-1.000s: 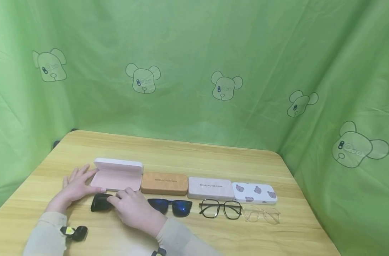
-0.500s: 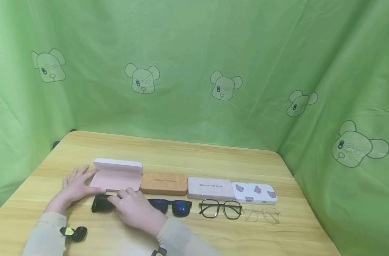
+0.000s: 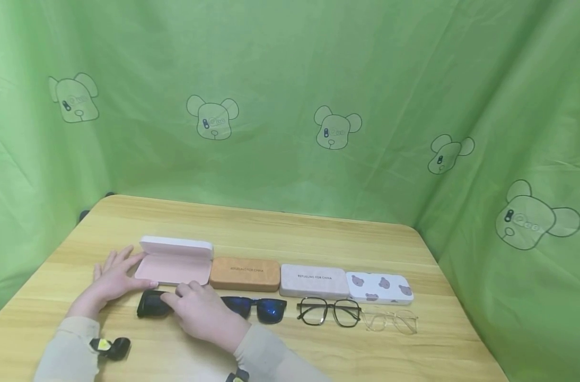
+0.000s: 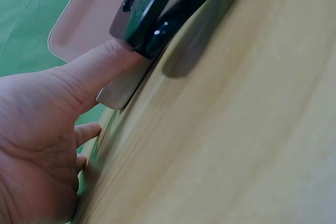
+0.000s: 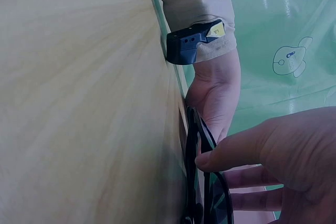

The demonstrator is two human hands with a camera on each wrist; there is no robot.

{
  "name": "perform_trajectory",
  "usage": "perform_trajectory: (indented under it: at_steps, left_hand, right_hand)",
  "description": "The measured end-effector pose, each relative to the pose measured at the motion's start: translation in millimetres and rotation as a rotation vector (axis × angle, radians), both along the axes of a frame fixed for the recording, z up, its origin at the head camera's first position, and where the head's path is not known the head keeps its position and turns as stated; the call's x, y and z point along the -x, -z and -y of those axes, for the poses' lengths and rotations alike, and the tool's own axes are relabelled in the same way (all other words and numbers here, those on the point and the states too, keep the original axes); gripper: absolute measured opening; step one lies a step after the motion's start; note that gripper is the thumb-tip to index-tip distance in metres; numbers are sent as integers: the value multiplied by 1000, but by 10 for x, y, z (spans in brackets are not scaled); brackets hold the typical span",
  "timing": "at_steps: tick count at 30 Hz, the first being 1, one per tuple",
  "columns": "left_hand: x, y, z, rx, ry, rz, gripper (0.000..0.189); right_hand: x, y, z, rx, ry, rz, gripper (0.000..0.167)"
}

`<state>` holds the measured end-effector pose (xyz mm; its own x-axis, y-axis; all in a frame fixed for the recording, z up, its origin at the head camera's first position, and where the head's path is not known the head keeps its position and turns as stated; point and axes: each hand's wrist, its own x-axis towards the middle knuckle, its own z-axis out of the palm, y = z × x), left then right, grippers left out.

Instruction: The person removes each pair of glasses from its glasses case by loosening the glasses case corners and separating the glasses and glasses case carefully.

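An eyeglass case [image 3: 175,268] with a pink lining stands with its lid raised at the left of the table. My left hand [image 3: 115,280] rests at the case's left end, fingers spread and thumb along its front edge. Just in front of the case my right hand [image 3: 201,313] pinches dark sunglasses [image 3: 151,304] between thumb and fingers; the hand covers their right part in the head view. In the right wrist view the thumb lies on the black frame of the sunglasses [image 5: 207,192]. The left wrist view shows the left thumb [image 4: 105,64] close to the sunglasses [image 4: 152,19].
To the right stand an orange case [image 3: 245,275], a pale grey case [image 3: 314,280] and a bear-print case [image 3: 380,288], all with lids down. Before them lie blue-lensed sunglasses [image 3: 270,311], black-framed glasses [image 3: 328,311] and thin gold-rimmed glasses [image 3: 390,320]. A green curtain [image 3: 280,53] surrounds the table.
The sunglasses in my right hand have tilted slightly, and their left end has shifted a little to the right. Both hands stay nearly where they were; the cases have not moved.
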<state>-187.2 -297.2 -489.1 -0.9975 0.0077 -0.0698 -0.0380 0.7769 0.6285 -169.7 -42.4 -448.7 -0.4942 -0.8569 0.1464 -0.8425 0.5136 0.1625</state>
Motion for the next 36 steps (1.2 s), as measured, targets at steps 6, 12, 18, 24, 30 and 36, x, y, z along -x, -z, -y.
perform_trajectory:
  at_steps: [6,12,18,24,30,36]
  left_hand:
    - [-4,-9,-2,-3,1,2,100]
    - [-9,-20,2,-6,4,0,100]
    - [-11,-23,4,0,2,2,100]
    - [-11,-36,4,3,-1,7,101]
    - [-15,-43,2,7,-1,7,100]
    - [-15,-43,1,16,-1,7,101]
  right_hand:
    - [7,-13,-5,-10,3,16,43]
    - [9,-39,0,-24,11,35,45]
    - [25,-100,-7,-8,2,7,43]
    - [75,-158,-26,9,38,19,42]
    - [137,-199,-72,53,39,13,42]
    - [195,-229,-122,139,8,-19,41]
